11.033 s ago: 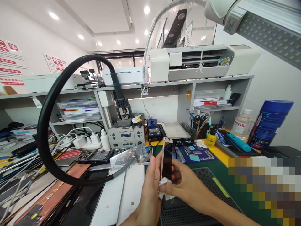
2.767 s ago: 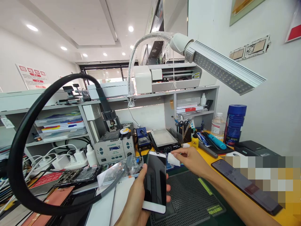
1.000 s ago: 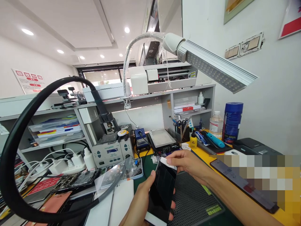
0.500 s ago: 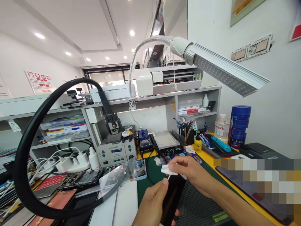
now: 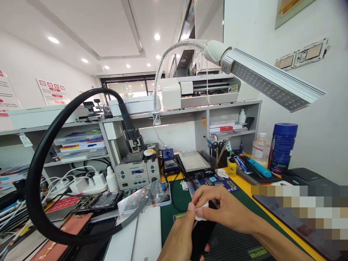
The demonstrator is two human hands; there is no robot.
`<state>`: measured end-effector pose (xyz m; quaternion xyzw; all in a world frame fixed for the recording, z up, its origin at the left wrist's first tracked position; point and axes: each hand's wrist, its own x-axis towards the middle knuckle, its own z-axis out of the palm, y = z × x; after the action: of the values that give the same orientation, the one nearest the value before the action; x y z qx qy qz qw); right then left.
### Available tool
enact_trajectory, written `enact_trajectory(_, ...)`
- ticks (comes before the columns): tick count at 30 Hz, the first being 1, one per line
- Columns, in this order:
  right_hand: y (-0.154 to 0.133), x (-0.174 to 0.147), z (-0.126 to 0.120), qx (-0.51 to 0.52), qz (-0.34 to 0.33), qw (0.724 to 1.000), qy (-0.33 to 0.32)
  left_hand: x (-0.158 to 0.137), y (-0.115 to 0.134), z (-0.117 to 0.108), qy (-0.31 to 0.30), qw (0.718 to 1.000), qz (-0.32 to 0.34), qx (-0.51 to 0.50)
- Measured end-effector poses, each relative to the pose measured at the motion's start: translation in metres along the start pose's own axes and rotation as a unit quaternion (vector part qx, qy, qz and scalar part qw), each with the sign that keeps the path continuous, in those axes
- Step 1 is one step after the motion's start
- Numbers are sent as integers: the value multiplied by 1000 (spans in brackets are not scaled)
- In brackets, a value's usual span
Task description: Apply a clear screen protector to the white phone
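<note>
A black phone (image 5: 201, 235), dark and glossy, is held tilted up in my left hand (image 5: 178, 233), the thumb along its near left edge and fingertips showing under its right side. My right hand (image 5: 227, 210) pinches a crumpled white tissue (image 5: 202, 211) against the upper part of the phone. The tissue lies close to my left thumb tip, and my right fingers cover the phone's top end. Beneath both hands is a dark perforated mat (image 5: 231, 237) on the green work mat (image 5: 170, 217).
On the left, a thick black hose (image 5: 31, 174) loops in front of a grey rework station (image 5: 136, 174). A clear parts box (image 5: 163, 203) stands left of my hands. A heating plate (image 5: 194, 161) sits behind them. The lamp (image 5: 272, 81) hangs overhead.
My right hand has brought the tissue down onto the phone, closer to my left thumb. The whole view has shifted slightly, with the surroundings moving right in the picture.
</note>
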<state>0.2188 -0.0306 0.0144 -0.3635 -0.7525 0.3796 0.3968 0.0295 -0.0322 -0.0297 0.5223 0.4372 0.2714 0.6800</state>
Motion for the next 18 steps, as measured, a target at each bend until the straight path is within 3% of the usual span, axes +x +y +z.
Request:
enact_trajectory(5,5,3,-14,73,3,997,29,-3,3,1,-31,999,4,-20)
enact_trajectory(9,7,4,-24,146,53,987,42,-1,1,5,-37,997,27,-57)
enact_trajectory(18,11,5,-26,196,131,969,71,-7,10,7,-40,995,28,-84)
